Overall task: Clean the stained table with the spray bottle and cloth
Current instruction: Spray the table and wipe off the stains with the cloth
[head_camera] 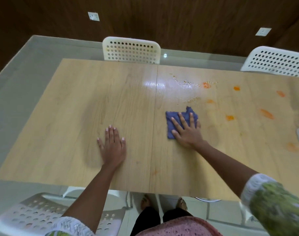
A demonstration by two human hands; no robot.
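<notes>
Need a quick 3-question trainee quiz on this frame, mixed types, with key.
1. True or false: the right hand presses the cloth flat on the table.
2. The orange stains lie mostly: A) left of the cloth B) right of the cloth C) under the left hand.
3. Fill in: the left hand holds ____.

Key: 1 true; 2 B; 3 nothing, it rests flat on the table with straight fingers.

Dining room: table (94,103), perforated chairs (131,50)

No text, label or number is legible — anywhere.
</notes>
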